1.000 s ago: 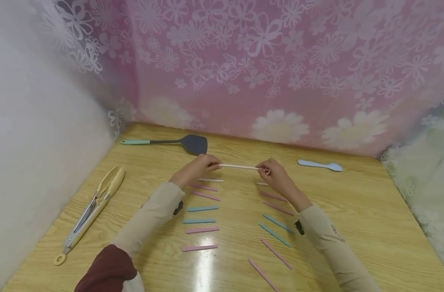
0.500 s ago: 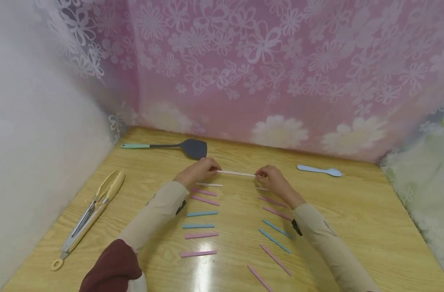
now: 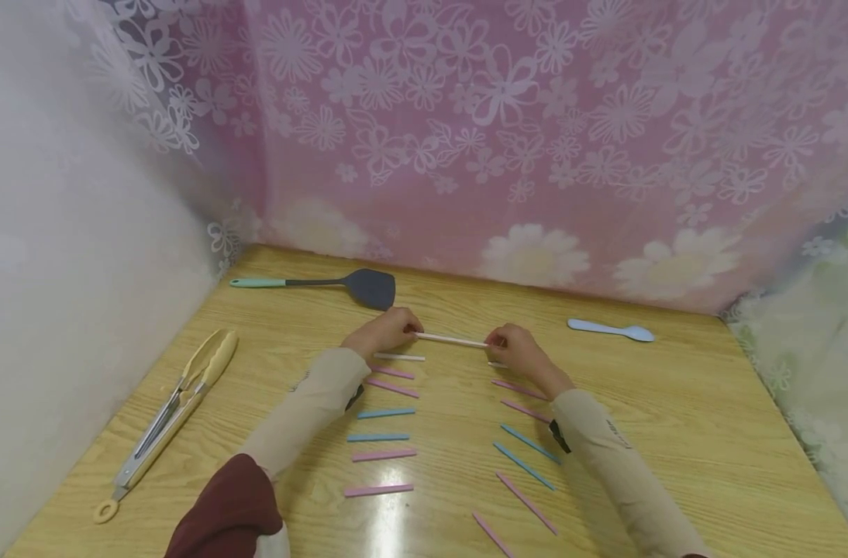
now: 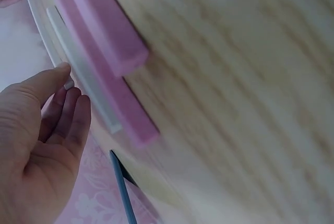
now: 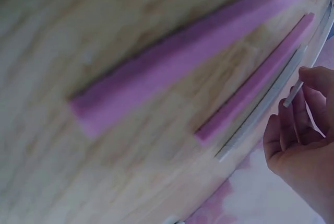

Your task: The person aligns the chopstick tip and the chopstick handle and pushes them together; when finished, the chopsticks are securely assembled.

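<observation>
A thin white stick [image 3: 452, 339] spans the gap between both hands, close over the table. My left hand [image 3: 389, 328] pinches its left end, thumb against fingertips, as the left wrist view shows. At the other end my right hand [image 3: 522, 353] pinches it too, and a short tip of the stick [image 5: 293, 94] pokes past the fingers. Just nearer than the left hand lies another white stick [image 3: 399, 357], with pink sticks [image 3: 392, 388] beside it. A second white stick [image 5: 261, 104] lies below the right hand, partly covered in the head view, alongside pink sticks [image 5: 255, 78].
Two columns of pink and blue sticks [image 3: 378, 438] run toward the near edge of the wooden table [image 3: 710, 434]. A spatula [image 3: 370, 289] lies behind the left hand, tongs [image 3: 173, 418] at far left, a pale blue spoon [image 3: 608, 329] at right. A flowered pink cloth [image 3: 424, 155] hangs behind.
Both hands have come slightly lower and nearer with the white stick, the right hand also shifting a little left. The whole head view has tilted up a bit. Other sticks lie as before.
</observation>
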Demonstrator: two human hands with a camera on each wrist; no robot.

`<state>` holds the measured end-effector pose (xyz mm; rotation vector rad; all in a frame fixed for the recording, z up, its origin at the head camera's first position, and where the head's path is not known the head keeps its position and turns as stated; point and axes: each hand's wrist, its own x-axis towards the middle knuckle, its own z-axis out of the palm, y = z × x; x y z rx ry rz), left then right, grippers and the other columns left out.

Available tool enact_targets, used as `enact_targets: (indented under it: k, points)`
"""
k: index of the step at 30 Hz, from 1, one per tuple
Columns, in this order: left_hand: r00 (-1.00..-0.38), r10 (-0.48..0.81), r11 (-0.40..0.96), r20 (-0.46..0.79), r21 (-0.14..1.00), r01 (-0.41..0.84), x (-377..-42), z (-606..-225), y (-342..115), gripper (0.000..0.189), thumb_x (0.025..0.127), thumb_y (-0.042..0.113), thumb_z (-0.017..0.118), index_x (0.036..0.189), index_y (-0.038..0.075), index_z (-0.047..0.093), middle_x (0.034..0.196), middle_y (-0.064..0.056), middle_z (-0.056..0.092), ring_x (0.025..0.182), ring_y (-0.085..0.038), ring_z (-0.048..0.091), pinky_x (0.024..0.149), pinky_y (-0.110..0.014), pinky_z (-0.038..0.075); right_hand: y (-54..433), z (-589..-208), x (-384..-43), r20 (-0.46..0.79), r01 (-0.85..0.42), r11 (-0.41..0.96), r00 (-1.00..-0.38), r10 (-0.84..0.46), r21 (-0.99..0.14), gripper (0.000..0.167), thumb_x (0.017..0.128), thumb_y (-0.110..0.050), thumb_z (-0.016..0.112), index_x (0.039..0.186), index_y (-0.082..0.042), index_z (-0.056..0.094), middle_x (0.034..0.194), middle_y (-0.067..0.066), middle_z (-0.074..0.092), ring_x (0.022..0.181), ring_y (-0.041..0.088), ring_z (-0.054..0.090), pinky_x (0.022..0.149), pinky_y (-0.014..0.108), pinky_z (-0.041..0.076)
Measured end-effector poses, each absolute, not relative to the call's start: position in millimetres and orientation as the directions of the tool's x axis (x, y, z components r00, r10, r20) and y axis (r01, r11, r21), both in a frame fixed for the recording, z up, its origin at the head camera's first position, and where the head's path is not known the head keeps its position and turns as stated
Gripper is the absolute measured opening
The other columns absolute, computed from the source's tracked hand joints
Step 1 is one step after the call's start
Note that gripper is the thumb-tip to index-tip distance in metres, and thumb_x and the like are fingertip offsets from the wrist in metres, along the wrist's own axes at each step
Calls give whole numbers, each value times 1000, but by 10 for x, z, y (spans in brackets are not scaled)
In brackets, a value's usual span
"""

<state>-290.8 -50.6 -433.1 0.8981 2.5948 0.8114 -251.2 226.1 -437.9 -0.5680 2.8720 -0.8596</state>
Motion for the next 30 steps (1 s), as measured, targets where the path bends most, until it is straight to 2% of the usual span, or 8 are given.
enact_targets:
  k: [8, 18, 25, 30]
  points:
    - [-769, 634, 669, -80, 556, 493, -2909, -4351, -460, 24, 96, 5, 55, 117, 0, 66, 115, -14, 65, 106, -23, 60, 89, -32, 50, 2282, -4398, -2514, -3, -306, 779, -930, -367, -547, 12, 91, -3, 59, 95, 4, 68, 86, 12, 63, 79, 22, 58, 71, 37, 51]
    - [-780, 617, 680, -108, 572, 459, -2916, -4338, -448, 25, 96, 6, 55, 118, 0, 65, 118, -13, 63, 108, -24, 59, 91, -32, 50, 2295, -4361, -2512, -3, -300, 773, -932, -364, -559, 13, 91, -4, 60, 97, 4, 68, 92, 15, 63, 85, 26, 60, 77, 40, 52]
    - [-778, 622, 662, -85, 588, 465, -2895, -4330, -514, 25, 96, 8, 56, 119, -1, 64, 119, -13, 64, 111, -25, 59, 95, -34, 48, 2397, -4309, -2463, 33, -268, 772, -951, -306, -576, 18, 92, -10, 62, 103, 4, 68, 95, 15, 64, 86, 27, 59, 77, 42, 50]
    - [-795, 603, 662, -64, 596, 454, -2861, -4323, -608, 26, 97, 12, 55, 119, 0, 64, 115, -12, 64, 105, -24, 59, 91, -35, 49, 2508, -4305, -2431, 56, -260, 777, -959, -279, -573, 22, 93, -14, 62, 105, 4, 67, 95, 15, 65, 85, 27, 58, 76, 41, 50]
